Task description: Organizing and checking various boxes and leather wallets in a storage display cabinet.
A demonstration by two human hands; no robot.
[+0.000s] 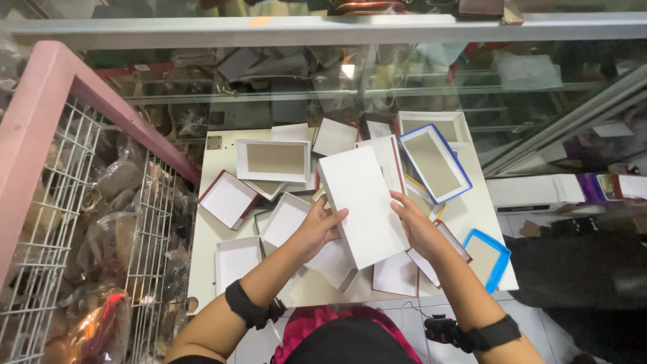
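Both hands clamp a long white box lid (361, 202) over the middle of the white desk (202, 256): left hand (317, 226) has its grip closed on the lid's left edge, right hand (418, 226) on its right edge. Just right of the lid lies a blue-rimmed tray (435, 162); left of it a red-edged box (229, 199), further left a pink wire basket (74, 202).

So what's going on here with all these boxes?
A person holds a long white box in both hands, the left hand on its left edge and the right hand on its right edge. Under it a small white table is strewn with open box halves, among them a blue-edged tray and a red-edged lid. A wire basket stands on the left.
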